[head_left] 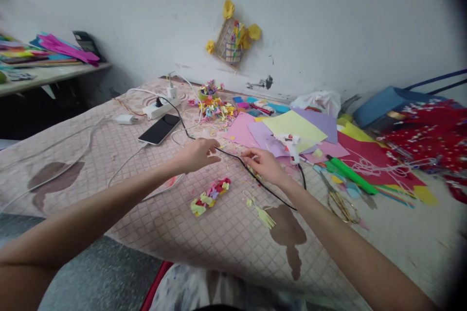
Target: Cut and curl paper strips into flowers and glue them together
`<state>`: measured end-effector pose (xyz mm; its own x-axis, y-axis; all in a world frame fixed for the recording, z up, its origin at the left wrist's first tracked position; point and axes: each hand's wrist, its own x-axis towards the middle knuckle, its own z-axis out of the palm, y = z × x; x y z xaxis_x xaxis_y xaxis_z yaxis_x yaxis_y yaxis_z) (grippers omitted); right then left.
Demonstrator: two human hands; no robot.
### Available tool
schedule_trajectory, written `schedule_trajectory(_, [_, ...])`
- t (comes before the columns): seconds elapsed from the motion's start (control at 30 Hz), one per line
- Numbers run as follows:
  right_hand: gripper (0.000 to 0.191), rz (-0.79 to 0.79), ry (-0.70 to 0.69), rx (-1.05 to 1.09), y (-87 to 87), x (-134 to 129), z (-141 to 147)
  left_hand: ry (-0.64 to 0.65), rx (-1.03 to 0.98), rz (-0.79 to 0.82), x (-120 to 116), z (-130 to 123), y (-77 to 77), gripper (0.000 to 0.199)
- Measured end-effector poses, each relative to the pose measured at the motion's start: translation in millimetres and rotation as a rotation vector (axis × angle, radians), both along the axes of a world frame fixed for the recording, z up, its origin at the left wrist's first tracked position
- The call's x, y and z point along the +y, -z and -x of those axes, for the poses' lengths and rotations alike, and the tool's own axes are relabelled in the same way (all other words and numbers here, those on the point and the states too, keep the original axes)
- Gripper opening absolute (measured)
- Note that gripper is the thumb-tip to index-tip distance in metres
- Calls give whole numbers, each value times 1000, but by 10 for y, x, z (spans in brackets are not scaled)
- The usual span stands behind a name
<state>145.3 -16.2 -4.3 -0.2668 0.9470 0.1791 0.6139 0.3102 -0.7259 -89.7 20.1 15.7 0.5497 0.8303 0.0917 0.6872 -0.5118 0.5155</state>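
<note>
My left hand (200, 154) is over the middle of the table, fingers curved and apart, beside a black cable (228, 154). Across from it, my right hand (264, 164) has its thumb and fingertips close together at the same cable; contact is too small to make out. The cable runs from a white power strip (155, 109) past both hands. A white glue gun (293, 148) stands behind my right hand. Nearer the front lie a strip of colourful paper pieces (210, 197) and a pale yellow paper tassel (265, 216).
A phone (159, 129) lies at the left. Coloured paper sheets (295, 129), a green marker (352, 175) and gold-handled scissors (341, 204) are at the right. Paper scraps (218, 111) are piled at the back, and red tinsel (430, 133) sits at far right.
</note>
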Motion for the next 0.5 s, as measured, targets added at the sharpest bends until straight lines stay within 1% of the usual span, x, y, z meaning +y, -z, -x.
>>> schedule_trajectory(0.07, [17,52,-23,16,34,-115,8,66,-18,117,-102,-9,41,32])
schedule_trajectory(0.13, [17,95,-48,36,64,-201,47,120,-26,210,-189,-30,66,29])
schedule_trajectory(0.23, [13,150,-86,69,108,-264,139,162,-28,343,-277,-60,84,28])
schedule_trajectory(0.33, [11,203,-111,96,159,-270,226,149,-25,384,-321,-71,86,27])
schedule_trajectory(0.5, [13,253,-130,161,230,-266,304,141,-38,423,-373,-78,93,27])
